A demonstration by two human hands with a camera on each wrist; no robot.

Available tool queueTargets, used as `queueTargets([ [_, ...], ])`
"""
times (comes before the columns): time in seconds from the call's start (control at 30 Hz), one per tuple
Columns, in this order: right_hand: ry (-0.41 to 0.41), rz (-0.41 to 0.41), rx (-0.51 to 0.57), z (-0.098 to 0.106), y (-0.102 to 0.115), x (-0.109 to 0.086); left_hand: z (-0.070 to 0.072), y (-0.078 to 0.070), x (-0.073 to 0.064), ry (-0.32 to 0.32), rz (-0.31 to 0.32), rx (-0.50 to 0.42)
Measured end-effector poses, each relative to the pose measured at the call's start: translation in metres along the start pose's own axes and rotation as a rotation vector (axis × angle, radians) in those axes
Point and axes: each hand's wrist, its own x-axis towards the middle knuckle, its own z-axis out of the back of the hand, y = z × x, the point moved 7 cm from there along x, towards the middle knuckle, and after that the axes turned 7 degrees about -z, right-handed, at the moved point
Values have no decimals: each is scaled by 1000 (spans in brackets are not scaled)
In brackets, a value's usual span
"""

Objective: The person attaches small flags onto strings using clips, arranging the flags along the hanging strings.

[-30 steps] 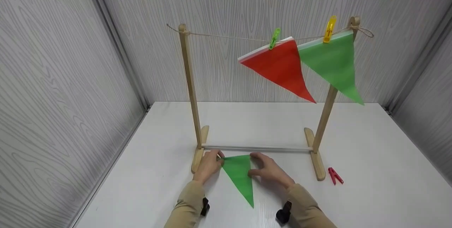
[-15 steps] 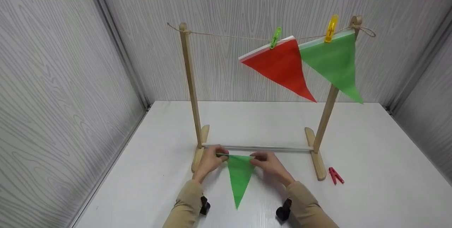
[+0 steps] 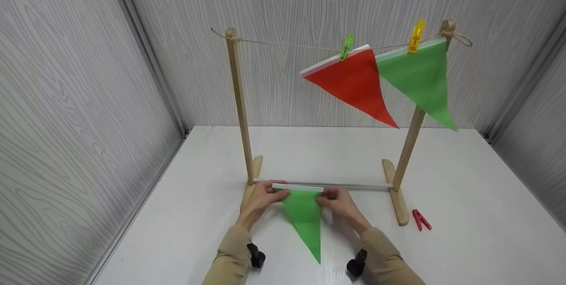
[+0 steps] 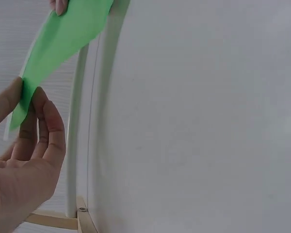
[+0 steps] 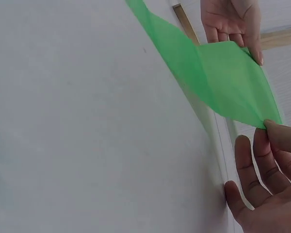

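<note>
Between both hands a green triangular pennant [image 3: 304, 210] is stretched by its white-banded top edge, its point hanging toward the person. The left hand [image 3: 261, 199] pinches the top left corner between thumb and fingers. At the top right corner, the right hand [image 3: 339, 203] pinches the cloth the same way. In the left wrist view the pennant [image 4: 63, 41] runs up from the thumb and fingers of the left hand [image 4: 29, 150]. The right wrist view shows the pennant [image 5: 233, 77] bowed between the two hands, the right thumb on its near corner.
Behind the hands stands a wooden frame [image 3: 239, 108] with a string [image 3: 287, 45] across its top. A red pennant [image 3: 353, 82] hangs there by a green clothespin [image 3: 347, 47], a green pennant [image 3: 418, 73] by a yellow clothespin [image 3: 416, 36]. A red clothespin [image 3: 421, 220] lies right of the frame's foot.
The right hand has gone from spread fingers at the pennant's edge to pinching its corner. The pennant's top has turned so its white band shows, and its tip has swung left, then back right.
</note>
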Motion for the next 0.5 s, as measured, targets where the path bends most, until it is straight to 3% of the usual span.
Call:
queueTargets([
  [0.33, 15, 71, 14, 17, 6, -17, 4, 4, 0, -99, 11, -25],
  [0.5, -138, 21, 5, 49, 0, -35, 5, 5, -1, -108, 12, -26],
])
